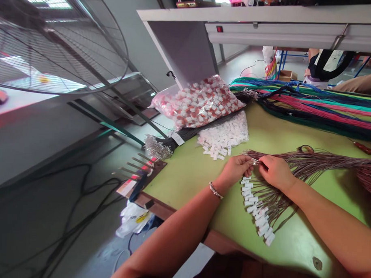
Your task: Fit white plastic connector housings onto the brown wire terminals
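Note:
My left hand [239, 167] and my right hand [274, 171] meet over the green tabletop, fingertips nearly touching. Both are closed in a pinch around the end of a thin brown wire, with a small pale, shiny piece at its tip; details are too small to make out. Brown wires [320, 160] run in a loose bundle under and beyond my right hand. Below my hands, a slanting row of white plastic connectors [256, 208] sits on the ends of other brown wires. A heap of loose white connectors [223, 136] lies past my left hand.
A clear bag of white and orange-brown pieces [202, 101] stands behind the heap. Black wires with metal ends [157, 148] lie at the table's left edge near a pegged rack [138, 170]. Coloured wires [314, 105] and a screwdriver [364, 148] lie at right; a fan [61, 41] stands left.

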`<state>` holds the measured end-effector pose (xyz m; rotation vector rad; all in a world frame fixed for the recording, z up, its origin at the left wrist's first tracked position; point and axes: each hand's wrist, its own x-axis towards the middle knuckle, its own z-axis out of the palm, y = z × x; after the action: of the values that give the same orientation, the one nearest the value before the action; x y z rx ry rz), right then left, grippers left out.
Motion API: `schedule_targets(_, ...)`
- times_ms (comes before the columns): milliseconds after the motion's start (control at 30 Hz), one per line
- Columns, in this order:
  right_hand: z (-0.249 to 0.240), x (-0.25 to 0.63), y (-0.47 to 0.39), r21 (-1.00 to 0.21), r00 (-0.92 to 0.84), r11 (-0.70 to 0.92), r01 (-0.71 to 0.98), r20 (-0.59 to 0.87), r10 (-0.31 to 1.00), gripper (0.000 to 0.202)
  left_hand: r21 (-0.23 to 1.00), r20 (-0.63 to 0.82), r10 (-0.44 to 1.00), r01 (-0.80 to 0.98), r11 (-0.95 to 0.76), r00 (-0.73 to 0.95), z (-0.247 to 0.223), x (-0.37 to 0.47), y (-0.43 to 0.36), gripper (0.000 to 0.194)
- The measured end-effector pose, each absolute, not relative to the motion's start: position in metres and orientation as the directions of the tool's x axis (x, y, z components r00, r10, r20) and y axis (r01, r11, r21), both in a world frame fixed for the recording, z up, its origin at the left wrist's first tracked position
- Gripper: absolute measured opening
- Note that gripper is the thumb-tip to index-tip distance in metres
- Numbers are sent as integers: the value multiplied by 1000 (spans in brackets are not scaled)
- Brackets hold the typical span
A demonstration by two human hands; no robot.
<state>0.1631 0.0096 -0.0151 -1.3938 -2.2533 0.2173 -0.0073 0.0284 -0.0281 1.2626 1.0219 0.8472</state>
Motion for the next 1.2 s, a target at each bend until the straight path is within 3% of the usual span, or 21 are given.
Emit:
schedule_targets(100, -17, 162, 11, -416, -339, 448, 792, 312, 888, 15, 989, -144, 927, 36, 140, 348, -29, -7, 29, 22)
schedule_targets(233, -18, 161, 16, -667, -213, 302, 681, 214, 953, 8, 987, -156, 932, 16, 160, 328, -30, -5, 29, 18)
schedule_targets(333, -20, 160, 17, -755, -168, 227, 616, 155, 973, 6, 988, -156, 942, 30, 154, 298, -30, -2, 28, 14)
schedule_targets(567, -25, 158, 18, -720, -182, 261, 643, 188, 965, 5, 987, -149, 954, 95, 129, 260, -29, 3, 24, 6)
schedule_targets(933, -22, 161, 20, -757, -184, 201, 622, 108, 977, 9, 996, -87, 958, 55, 75, 272, -30, -2, 21, 7)
schedule_targets(1200, -22, 163, 23, -862, -189, 120, 492, 29, 982, 14, 996, -87, 945, 34, 80, 315, -33, -5, 26, 15)
